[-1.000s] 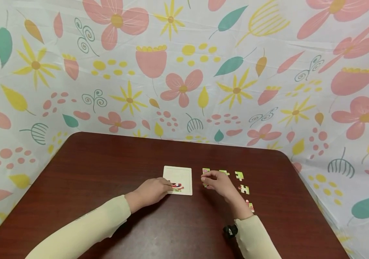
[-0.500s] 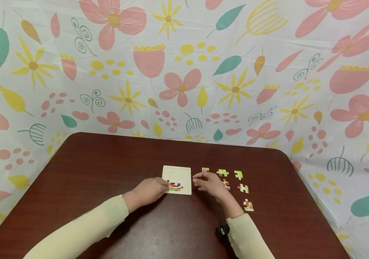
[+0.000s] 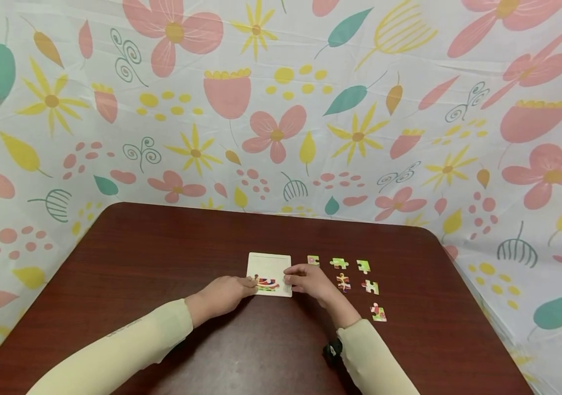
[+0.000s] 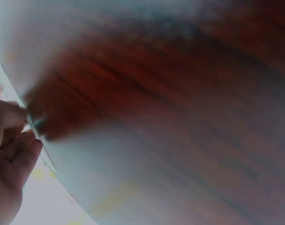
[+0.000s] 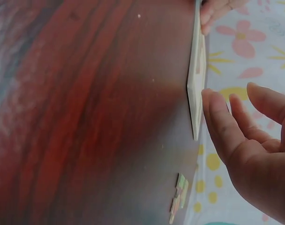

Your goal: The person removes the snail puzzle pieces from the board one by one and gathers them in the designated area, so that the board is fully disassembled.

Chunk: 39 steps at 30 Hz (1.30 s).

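Observation:
A cream square puzzle board [image 3: 268,265] lies on the dark table, with red, blue and green puzzle pieces [image 3: 267,283] along its lower part. My left hand [image 3: 222,296] grips the board at its near left edge; the left wrist view shows the fingers [image 4: 30,154] against that edge. At the board's right edge is my right hand [image 3: 310,281], its fingertips bent toward the thumb around a small puzzle piece that is mostly hidden. In the right wrist view this hand [image 5: 255,145] hovers beside the board [image 5: 195,89], fingertips close to its edge.
Several loose puzzle pieces lie right of the board, among them a green corner piece [image 3: 363,266], a yellow and purple one [image 3: 343,282] and a red and green one [image 3: 378,312]. Behind the table [image 3: 187,236] hangs a flowered cloth [image 3: 281,109].
My right hand has moved left from the loose pieces to the board's right edge, uncovering pieces behind it. My left hand has stayed at the board's left side, shifting only slightly.

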### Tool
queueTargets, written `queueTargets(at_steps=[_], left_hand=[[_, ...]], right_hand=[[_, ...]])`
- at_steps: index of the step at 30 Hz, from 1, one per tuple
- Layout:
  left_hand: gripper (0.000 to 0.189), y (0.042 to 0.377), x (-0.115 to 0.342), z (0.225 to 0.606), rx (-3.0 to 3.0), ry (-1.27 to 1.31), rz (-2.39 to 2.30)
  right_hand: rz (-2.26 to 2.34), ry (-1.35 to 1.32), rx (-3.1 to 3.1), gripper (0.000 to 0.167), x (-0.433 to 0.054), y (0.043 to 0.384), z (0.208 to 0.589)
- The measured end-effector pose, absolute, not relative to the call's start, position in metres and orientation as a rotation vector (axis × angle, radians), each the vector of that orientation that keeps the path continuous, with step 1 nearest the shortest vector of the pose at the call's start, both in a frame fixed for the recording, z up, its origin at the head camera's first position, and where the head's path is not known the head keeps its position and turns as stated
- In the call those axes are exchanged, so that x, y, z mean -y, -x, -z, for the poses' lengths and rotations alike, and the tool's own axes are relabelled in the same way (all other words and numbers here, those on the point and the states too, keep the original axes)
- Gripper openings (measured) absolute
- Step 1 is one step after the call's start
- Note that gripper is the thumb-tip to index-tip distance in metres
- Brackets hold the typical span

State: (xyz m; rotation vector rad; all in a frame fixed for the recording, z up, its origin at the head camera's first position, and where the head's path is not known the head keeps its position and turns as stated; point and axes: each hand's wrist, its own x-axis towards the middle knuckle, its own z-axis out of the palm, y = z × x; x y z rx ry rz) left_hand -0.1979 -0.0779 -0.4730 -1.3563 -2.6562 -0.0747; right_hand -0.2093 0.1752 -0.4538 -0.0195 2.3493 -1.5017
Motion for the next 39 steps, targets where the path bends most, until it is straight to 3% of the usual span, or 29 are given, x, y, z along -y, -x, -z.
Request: queueTargets(at_steps=[7, 23, 39], left_hand=[[0.044, 0.197, 0.082, 0.477, 2.746, 1.336, 0.146], [0.049, 0.198, 0.084, 0.478, 2.749, 1.333, 0.203], [0.040, 0.203, 0.082, 0.480, 2.709, 1.337, 0.169]], right_hand=[[1.482, 0.038, -2.307, 0.032, -0.168, 0.212, 0.457], [1.473, -0.070, -2.326, 0.022, -0.160, 0.223, 0.464], [1.364, -0.117, -2.450, 0.020, -0.147, 0.225, 0.461]])
